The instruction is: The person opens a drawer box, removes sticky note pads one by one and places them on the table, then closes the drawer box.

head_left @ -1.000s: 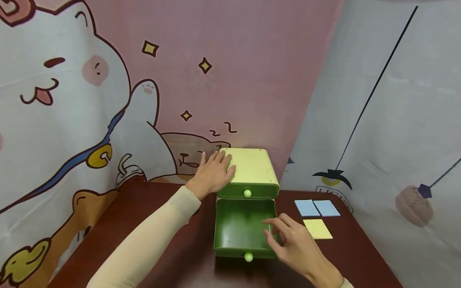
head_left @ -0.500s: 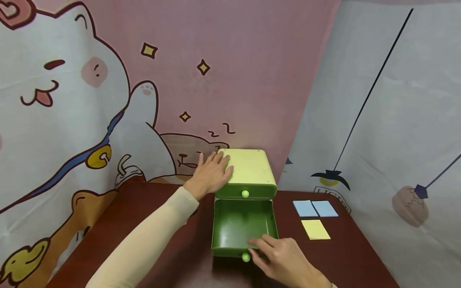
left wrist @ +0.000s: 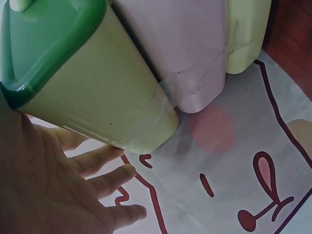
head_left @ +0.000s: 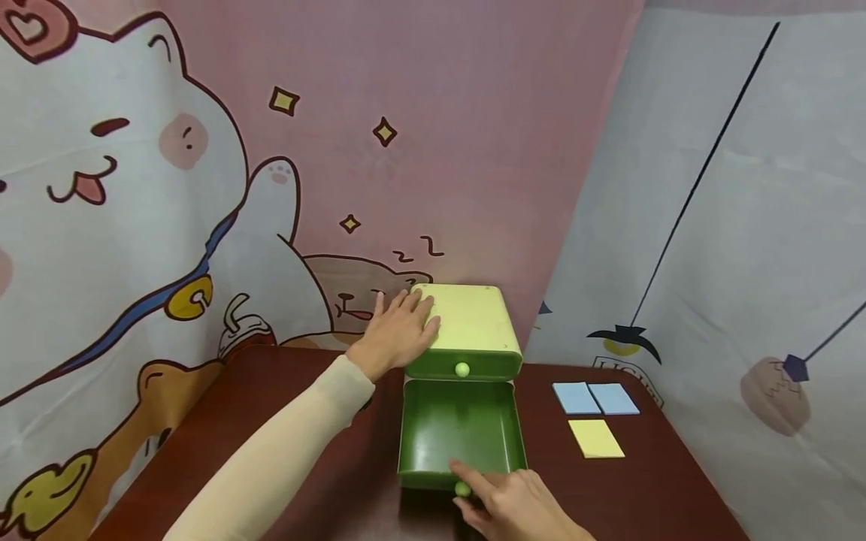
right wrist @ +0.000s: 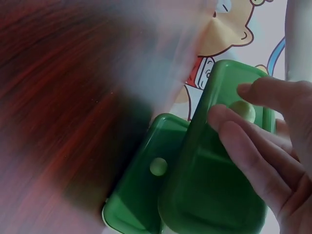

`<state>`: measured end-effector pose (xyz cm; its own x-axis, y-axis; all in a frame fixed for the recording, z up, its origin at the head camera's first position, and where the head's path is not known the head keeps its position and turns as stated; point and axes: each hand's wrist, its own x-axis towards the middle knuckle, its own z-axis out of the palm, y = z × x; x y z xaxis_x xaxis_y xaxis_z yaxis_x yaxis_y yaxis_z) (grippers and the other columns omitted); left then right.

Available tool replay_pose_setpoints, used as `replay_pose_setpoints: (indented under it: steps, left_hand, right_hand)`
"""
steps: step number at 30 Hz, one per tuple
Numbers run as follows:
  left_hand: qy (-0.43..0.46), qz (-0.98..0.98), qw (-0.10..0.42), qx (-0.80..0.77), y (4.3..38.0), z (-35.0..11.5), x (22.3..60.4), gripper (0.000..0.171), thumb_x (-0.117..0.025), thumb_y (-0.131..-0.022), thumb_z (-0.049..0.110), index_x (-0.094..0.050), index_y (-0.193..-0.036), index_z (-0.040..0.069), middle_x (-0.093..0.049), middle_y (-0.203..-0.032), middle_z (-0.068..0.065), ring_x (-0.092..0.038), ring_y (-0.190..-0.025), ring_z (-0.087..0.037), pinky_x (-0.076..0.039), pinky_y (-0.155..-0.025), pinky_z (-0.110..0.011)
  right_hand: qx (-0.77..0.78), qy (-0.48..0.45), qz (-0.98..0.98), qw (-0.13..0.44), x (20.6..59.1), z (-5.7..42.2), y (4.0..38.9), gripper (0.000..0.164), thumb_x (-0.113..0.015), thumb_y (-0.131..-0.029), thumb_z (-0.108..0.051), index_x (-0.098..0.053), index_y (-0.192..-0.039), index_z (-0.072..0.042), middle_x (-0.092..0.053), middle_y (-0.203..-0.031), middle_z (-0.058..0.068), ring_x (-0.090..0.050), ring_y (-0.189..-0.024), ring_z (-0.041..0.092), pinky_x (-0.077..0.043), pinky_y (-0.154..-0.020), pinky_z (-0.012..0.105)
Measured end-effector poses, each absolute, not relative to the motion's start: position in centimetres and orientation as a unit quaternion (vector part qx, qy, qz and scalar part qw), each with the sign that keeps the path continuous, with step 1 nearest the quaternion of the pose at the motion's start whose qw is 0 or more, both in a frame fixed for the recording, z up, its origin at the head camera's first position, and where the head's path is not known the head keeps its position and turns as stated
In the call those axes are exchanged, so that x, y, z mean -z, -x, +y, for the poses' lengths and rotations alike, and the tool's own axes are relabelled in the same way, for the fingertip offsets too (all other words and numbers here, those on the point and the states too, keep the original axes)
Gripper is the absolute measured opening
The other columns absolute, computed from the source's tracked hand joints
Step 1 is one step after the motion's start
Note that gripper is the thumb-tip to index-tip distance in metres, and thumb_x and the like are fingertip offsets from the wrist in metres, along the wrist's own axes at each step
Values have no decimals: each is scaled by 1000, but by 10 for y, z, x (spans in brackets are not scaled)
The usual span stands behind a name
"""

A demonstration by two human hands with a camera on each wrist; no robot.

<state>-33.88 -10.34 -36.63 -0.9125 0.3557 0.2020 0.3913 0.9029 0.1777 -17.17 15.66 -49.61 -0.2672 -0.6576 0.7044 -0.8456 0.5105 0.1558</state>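
Observation:
A small desktop drawer cabinet (head_left: 470,319), pale yellow on top with green drawer fronts, stands at the back of the table. Its middle drawer (head_left: 463,436) is pulled out, the green inside bare. My left hand (head_left: 395,334) rests on the cabinet's top left edge; in the left wrist view its fingers spread beside the yellow casing (left wrist: 107,92). At the pulled-out drawer's front is my right hand (head_left: 517,503). In the right wrist view its thumb and fingertips stand either side of the round light-green knob (right wrist: 243,111), a gap between them.
To the right of the cabinet lie two blue sticky-note pads (head_left: 594,398) and a yellow one (head_left: 597,439). A lower drawer front (right wrist: 146,180) with its own knob is pushed in. A printed cloth (head_left: 473,150) hangs close behind the dark red table (head_left: 325,466).
My right hand has moved left and down, from over the drawer's right side to the knob at its front. The left hand and the drawer stay where they were.

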Motion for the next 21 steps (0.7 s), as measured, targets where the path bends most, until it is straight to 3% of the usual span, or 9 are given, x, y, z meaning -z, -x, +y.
replay_pose_setpoints:
  steps: [3,5,8,11,14,18,20,21]
  left_hand:
    - [192,-972,85,107,340,-103,367,75,-23,-123,60,-36,-185,19,-28,-195,-14,-25,-182,-44,-9,-147,-76]
    - [190,-972,84,107,340,-103,367,75,-23,-123,60,-36,-185,19,-28,-195,-13,-25,-182,-44,-9,-147,-76]
    - [187,-973,82,110,339,-104,368,75,-24,-124,60,-36,-185,19,-28,-195,-13,-24,-183,-43,-8,-147,-76]
    - [187,-972,82,113,338,-104,368,74,-25,-124,59,-36,-185,19,-28,-195,-14,-24,-183,-43,-7,-147,-76]
    - [188,-972,83,114,338,-104,369,74,-26,-124,58,-36,-185,19,-28,-195,-14,-25,-182,-44,-7,-147,-76]
    - [188,-972,86,112,337,-103,367,73,-26,-124,58,-36,-185,20,-28,-195,-13,-25,-182,-43,-8,-147,-76]
    - [188,-972,85,112,337,-103,367,73,-26,-124,58,-36,-185,20,-28,-195,-14,-26,-182,-44,-8,-147,-76]
    - [188,-972,84,111,336,-103,366,74,-25,-124,59,-36,-186,20,-28,-195,-13,-26,-182,-44,-8,-147,-76]
  right_hand:
    - [-129,-485,-790,352,496,155,172,45,-51,-120,-44,-73,-145,-13,-47,-56,-18,-35,-46,-10,-22,-52,0]
    - [-126,-488,-792,345,496,154,172,39,-70,-115,-36,-73,-146,-13,-47,-56,-18,-30,-47,-11,-21,-52,1]
    - [-114,-485,-794,348,495,152,171,61,-102,-90,-24,-74,-144,-14,-44,-55,-19,-24,-49,-11,-19,-52,2]
    - [-96,-478,-796,357,492,150,170,87,-116,-62,-21,-76,-139,-15,-42,-52,-19,-20,-49,-11,-15,-52,2]
    - [-87,-473,-798,363,487,149,169,79,-113,-66,-21,-77,-136,-14,-44,-54,-19,-25,-47,-10,-14,-53,2]
    - [-89,-471,-798,364,479,150,170,49,-92,-95,-24,-76,-140,-11,-52,-59,-16,-29,-49,-8,-13,-56,3]
    - [-87,-472,-797,367,475,151,171,45,-83,-102,-28,-75,-143,-10,-55,-61,-15,-28,-50,-8,-13,-57,3]
    - [-85,-473,-797,367,473,151,171,47,-85,-102,-27,-75,-145,-9,-55,-62,-14,-27,-51,-8,-13,-56,3]
